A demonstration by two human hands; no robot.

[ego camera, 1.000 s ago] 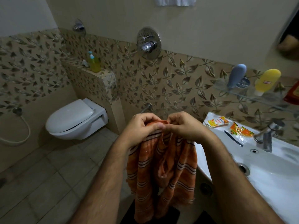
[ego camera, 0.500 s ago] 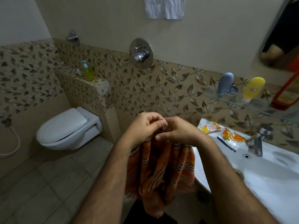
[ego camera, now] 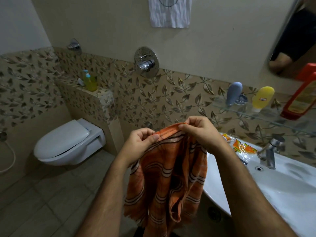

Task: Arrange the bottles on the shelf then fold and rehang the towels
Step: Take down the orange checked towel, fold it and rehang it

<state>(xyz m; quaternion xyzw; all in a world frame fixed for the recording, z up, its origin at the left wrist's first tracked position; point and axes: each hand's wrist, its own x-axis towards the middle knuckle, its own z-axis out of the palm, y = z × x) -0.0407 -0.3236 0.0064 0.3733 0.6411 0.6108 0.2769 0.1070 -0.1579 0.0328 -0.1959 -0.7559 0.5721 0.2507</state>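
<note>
An orange striped towel (ego camera: 168,178) hangs in front of me, bunched and folded over. My left hand (ego camera: 139,144) pinches its top edge at the left, and my right hand (ego camera: 201,132) pinches the same edge a little higher at the right. A white towel (ego camera: 170,11) hangs on the wall above. On the glass shelf (ego camera: 266,113) at the right stand a grey-blue bottle (ego camera: 234,93), a yellow bottle (ego camera: 262,98) and a red-orange bottle (ego camera: 301,100).
A white sink (ego camera: 282,187) with a tap (ego camera: 270,153) is at the right; orange sachets (ego camera: 242,146) lie on its rim. A white toilet (ego camera: 68,142) is at the left, a yellow-green soap dispenser (ego camera: 89,81) on the ledge behind it. A mirror (ego camera: 294,35) hangs at the upper right.
My hands have moved slightly apart along the towel's top edge, which now shows stretched between them. The view has tilted upward, so more of the white towel and the red-orange bottle is visible.
</note>
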